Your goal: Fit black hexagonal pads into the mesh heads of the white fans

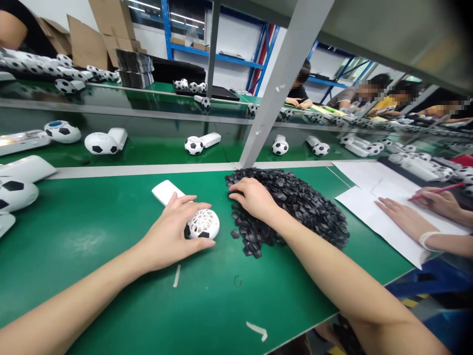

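My left hand [173, 231] is curled around a small handheld fan with a white-and-black football-shaped head [205, 224], its thumb and fingers on either side. The head lies on the green table with its openwork grille facing up, and its white handle [167, 192] extends behind my fingers. My right hand [254, 197] rests at the left edge of a heap of small black pentagon pieces [306, 209]. Its thumb and forefinger are drawn close together among the pieces; whether a piece is between them is hard to see.
Football-shaped fans [101, 143] lie along the green conveyor [155, 153] behind the table, with more at the far left. A slanted grey post [273, 84] rises behind the heap. At right, another person's hands [410, 217] rest on white paper [369, 197], one holding a red pen.
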### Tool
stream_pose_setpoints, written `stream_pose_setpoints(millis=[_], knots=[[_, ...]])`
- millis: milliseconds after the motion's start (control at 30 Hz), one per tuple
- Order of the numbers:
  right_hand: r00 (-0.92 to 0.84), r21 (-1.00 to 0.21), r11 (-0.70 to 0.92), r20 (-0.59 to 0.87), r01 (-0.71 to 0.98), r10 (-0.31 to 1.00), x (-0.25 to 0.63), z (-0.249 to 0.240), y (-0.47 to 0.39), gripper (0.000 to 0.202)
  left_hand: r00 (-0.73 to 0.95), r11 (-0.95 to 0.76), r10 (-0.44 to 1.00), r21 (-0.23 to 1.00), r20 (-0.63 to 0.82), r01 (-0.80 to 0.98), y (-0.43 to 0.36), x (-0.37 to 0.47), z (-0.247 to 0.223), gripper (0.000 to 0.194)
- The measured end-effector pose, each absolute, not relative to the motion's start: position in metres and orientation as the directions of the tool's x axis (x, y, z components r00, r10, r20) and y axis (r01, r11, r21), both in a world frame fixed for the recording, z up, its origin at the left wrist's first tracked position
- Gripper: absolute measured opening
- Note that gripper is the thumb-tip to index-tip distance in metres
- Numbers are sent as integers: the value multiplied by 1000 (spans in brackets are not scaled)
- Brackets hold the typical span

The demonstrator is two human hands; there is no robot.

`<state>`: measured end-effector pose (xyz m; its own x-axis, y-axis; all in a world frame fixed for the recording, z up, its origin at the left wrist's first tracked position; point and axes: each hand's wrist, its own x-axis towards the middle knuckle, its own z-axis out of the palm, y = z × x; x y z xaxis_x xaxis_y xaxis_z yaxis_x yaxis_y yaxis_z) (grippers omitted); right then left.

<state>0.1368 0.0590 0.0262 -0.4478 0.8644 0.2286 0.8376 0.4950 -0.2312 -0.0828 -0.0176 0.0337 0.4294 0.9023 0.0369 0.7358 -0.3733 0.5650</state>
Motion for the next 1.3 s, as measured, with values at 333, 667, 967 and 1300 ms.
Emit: stream_pose_setpoints(millis=[333, 667, 967, 1300], knots=[[-571, 13, 583, 219, 812, 791, 124, 24, 49, 20, 438, -275, 897, 691, -67, 668, -27, -76, 34, 57], [-683, -738, 600, 267, 309, 680, 115, 49, -1, 10, 566, -334, 822, 752, -62, 568, -17, -87, 38, 60], [-605, -844, 462, 224, 272, 765, 104, 37, 2, 10, 518, -316, 855, 786, -7, 532, -20, -79, 37, 40], [-486, -904, 241, 44, 352, 873, 111, 33, 18, 18, 413, -200, 910, 834, -36, 515, -21, -73, 34, 38]])
